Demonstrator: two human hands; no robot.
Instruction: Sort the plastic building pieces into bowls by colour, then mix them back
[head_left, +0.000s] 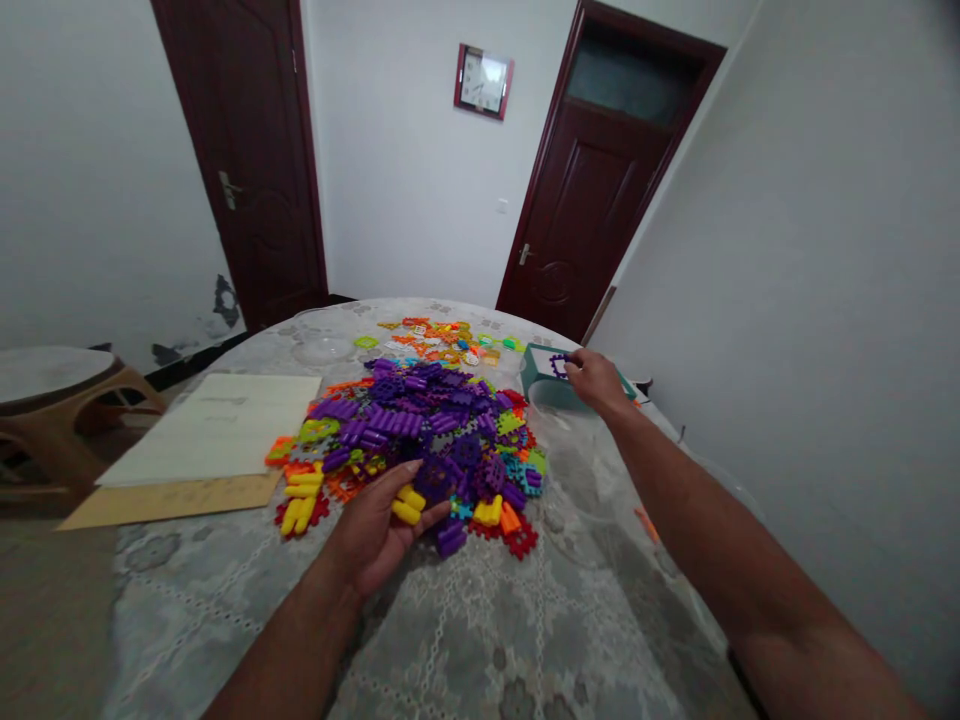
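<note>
My left hand (379, 530) is at the near edge of a heap of plastic building pieces. Its thumb and a finger close on the edges of a dark purple toothed plate (433, 480). Yellow tube-shaped pieces (407, 506) show between the thumb and fingers; whether the hand touches them I cannot tell. On the right, my right hand (596, 380) pinches a purple square toothed frame (556, 366) over a green-rimmed box (534, 372) with a white inside or top. The heap's upper part is mostly purple pieces (394, 420), with red, orange, green and yellow ones around its edges.
Smaller orange and yellow pieces (442, 340) lie at the back of the round table (480, 640). A white sheet (217, 425) and a brown card (180, 497) are on the left. Clear plastic (574, 465) lies in front of the box. A stool (71, 395) stands at the left.
</note>
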